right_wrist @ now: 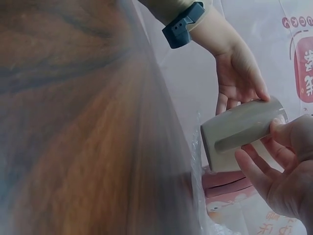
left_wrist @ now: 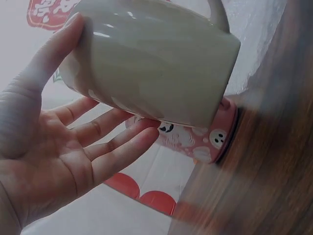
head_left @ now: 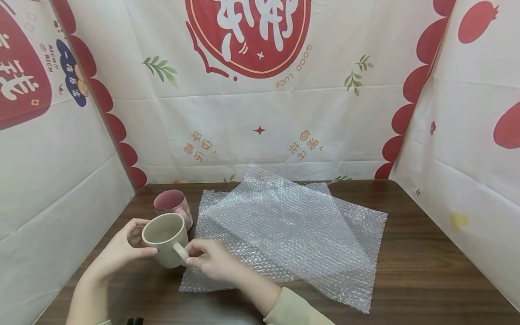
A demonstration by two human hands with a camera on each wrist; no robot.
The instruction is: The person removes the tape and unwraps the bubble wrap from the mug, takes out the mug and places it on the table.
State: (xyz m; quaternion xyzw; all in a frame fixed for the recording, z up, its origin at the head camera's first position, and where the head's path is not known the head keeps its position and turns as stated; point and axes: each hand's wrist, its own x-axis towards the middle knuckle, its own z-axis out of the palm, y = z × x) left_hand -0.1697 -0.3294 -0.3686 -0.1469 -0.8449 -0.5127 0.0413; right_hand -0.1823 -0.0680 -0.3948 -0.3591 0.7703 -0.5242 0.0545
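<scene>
A pale grey-green mug (head_left: pixel 164 256) is held up above the left part of the table, tilted a little. My left hand (head_left: pixel 115 253) grips its left side; the left wrist view has the thumb on one side of the mug (left_wrist: pixel 161 58) and the fingertips against the other. On the right, my right hand (head_left: pixel 215 259) pinches the mug's handle (head_left: pixel 181 253), and the right wrist view also shows the fingers of this hand (right_wrist: pixel 293 171) at the handle. Just behind stands a pink mug (head_left: pixel 187 212), partly covered by the grey-green one; its side carries white ghost-like figures (left_wrist: pixel 217 138).
Overlapping sheets of bubble wrap (head_left: pixel 284 221) spread over the middle of the dark wooden table (head_left: pixel 422 253). Printed cloth walls (head_left: pixel 260 108) enclose the back and both sides. A small black object (head_left: pixel 135 321) shows at the front edge.
</scene>
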